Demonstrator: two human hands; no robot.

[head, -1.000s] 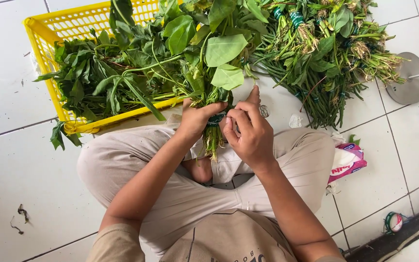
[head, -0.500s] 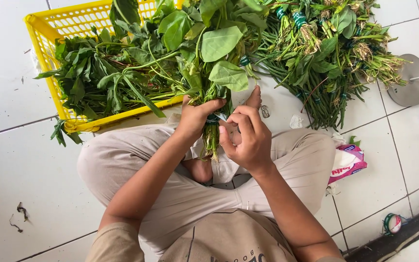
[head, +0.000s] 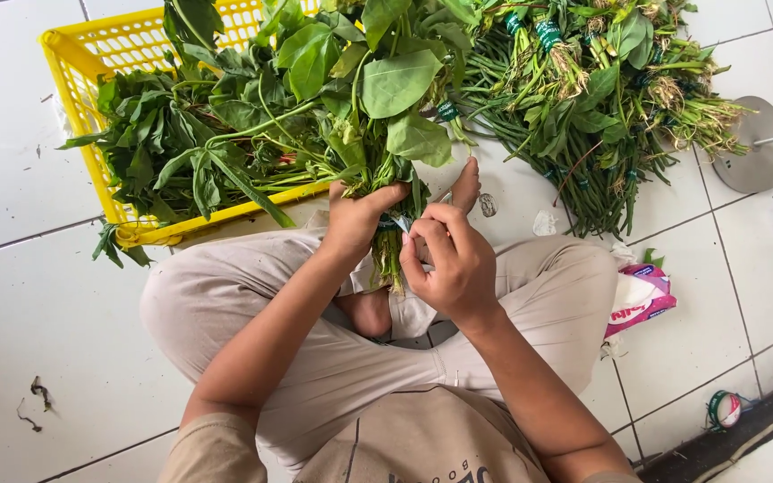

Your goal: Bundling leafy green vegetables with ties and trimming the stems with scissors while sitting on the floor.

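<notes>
Bunch of leafy greens [head: 378, 107], held upright above the lap of a person seated cross-legged on the white tiled floor [head: 11, 304]; the trimmed stem ends point down between the knees and the broad leaves fan out over the crate. The left hand [head: 360, 219] is closed around the gathered stems, thumb across the front, apparently to keep them packed together. The right hand [head: 449, 259] pinches a thin band of teal tape [head: 394, 224] between thumb and forefinger, right against the stems where the left hand grips; the remaining fingers are curled. The tape seems to be drawn round the stems as a tie.

Yellow plastic crate [head: 78, 54], just behind the bunch, holds loose greens of the same kind, within easy reach of the left arm. Pile of tied bundles [head: 601, 98], to the right of the crate on the floor, each bound with a green band near the roots. Round metal base with a rod [head: 749, 148] lies beside that pile. Pink and white packet [head: 641, 300] rests by the right knee; a small roll of tape [head: 725, 410] lies farther out on the tiles.
</notes>
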